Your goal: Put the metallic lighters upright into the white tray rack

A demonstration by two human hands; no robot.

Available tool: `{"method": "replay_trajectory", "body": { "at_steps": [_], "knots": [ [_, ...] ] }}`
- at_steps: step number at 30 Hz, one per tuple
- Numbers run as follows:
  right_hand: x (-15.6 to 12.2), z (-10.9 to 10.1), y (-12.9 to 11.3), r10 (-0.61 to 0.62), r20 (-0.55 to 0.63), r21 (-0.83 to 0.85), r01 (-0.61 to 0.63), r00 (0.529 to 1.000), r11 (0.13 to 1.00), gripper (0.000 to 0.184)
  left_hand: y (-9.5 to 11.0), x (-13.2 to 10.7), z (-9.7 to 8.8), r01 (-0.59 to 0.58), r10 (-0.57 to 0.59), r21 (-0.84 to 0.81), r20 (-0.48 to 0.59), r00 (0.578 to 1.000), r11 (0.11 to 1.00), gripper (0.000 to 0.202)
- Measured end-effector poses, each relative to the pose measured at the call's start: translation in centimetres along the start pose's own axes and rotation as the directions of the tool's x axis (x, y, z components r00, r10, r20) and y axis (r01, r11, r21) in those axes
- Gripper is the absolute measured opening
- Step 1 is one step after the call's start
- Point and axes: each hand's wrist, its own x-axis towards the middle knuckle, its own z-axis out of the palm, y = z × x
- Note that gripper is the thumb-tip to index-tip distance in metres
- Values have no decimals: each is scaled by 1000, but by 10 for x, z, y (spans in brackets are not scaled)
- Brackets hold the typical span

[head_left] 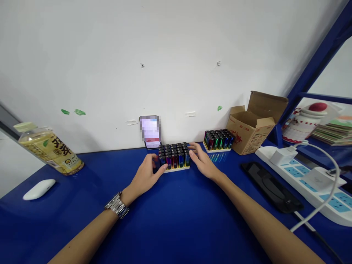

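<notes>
A block of lighters with iridescent bodies and black tops stands upright in a pale tray [173, 158] near the back edge of the blue table. My left hand [145, 173] presses against its left side, and my right hand [200, 158] has its fingers against its right side. A metal wristwatch [117, 205] sits on my left wrist.
A second lighter tray [218, 140] stands beside an open cardboard box [249, 128]. A blurred phone [150, 132] leans against the wall. Further off lie a bottle [49, 150], a white mouse [39, 189], a black flat device [271, 187] and a power strip [299, 176].
</notes>
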Motion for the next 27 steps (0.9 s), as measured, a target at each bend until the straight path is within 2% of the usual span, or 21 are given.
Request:
{"method": "replay_trajectory", "body": {
  "at_steps": [2, 5, 9, 14, 17, 20, 23, 25, 27],
  "knots": [
    [0, 2, -1, -2, 78, 79, -4, 997, 997, 44, 1, 0, -1, -30, 30, -37, -1, 1000, 999, 32],
    [0, 3, -3, -22, 107, 81, 14, 994, 997, 57, 4, 3, 0, -117, 119, -65, 27, 993, 991, 28],
    [1, 2, -2, 16, 37, -35, -15, 999, 999, 73, 12, 11, 7, -151, 151, -59, -4, 989, 987, 28],
    [3, 2, 4, 83, -64, -70, -87, 994, 994, 77, 23, 19, 16, -174, 172, -52, -42, 984, 983, 28],
    [4, 2, 4, 92, -68, -63, -96, 993, 993, 78, 26, 21, 15, -99, 83, -101, -152, 985, 990, 24],
    [3, 2, 3, 117, -57, -57, -121, 991, 991, 76, 30, 22, 8, -1, -75, -255, -285, 956, 967, 10],
    [3, 1, 3, 141, -48, -56, -144, 989, 988, 75, 34, 23, 4, 49, -114, -270, -231, 966, 962, 6],
    [4, 1, 3, 127, -43, -43, -129, 991, 991, 75, 38, 23, 5, 56, -90, -200, -164, 982, 978, 10],
    [4, 1, 4, 111, -43, -32, -112, 993, 993, 75, 39, 24, 8, 28, -50, -152, -145, 988, 988, 16]
  ]
}}
